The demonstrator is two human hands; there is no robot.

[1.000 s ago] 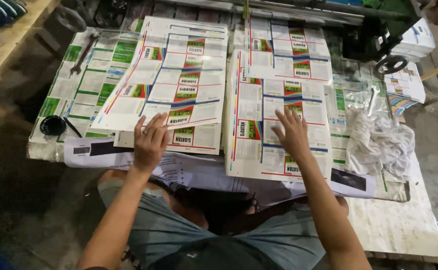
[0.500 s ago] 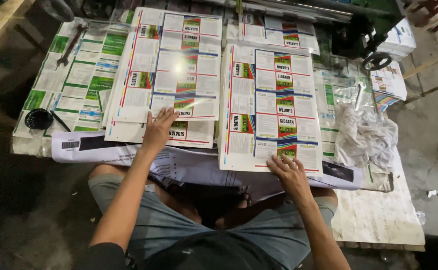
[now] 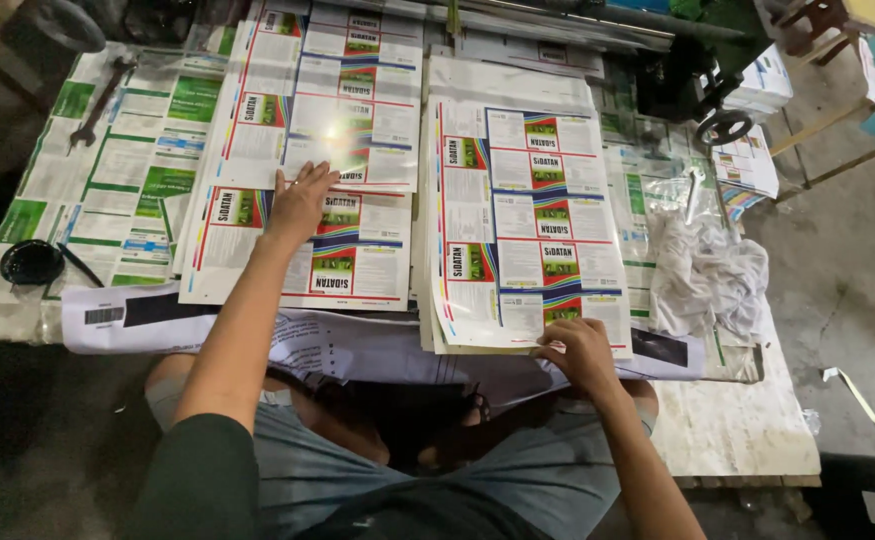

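Observation:
Two piles of glossy printed label sheets lie side by side on the table. My left hand (image 3: 300,203) rests flat, fingers spread, on the left pile (image 3: 302,150), at the near edge of its upper sheet. My right hand (image 3: 577,352) curls its fingers around the near edge of the right pile (image 3: 522,210), gripping the stacked sheets there. The top right sheet shows rows of red, green and white label panels.
A crumpled white rag (image 3: 705,272) lies right of the piles. A black round dish (image 3: 30,262) and a spanner (image 3: 96,103) sit at the left on green printed sheets. A black handwheel (image 3: 723,127) stands at the back right. My knees are under the table's near edge.
My left hand slid farther up the left pile, pushing the upper sheet away. My right hand came back from the middle of the right pile to its near edge and closed on it.

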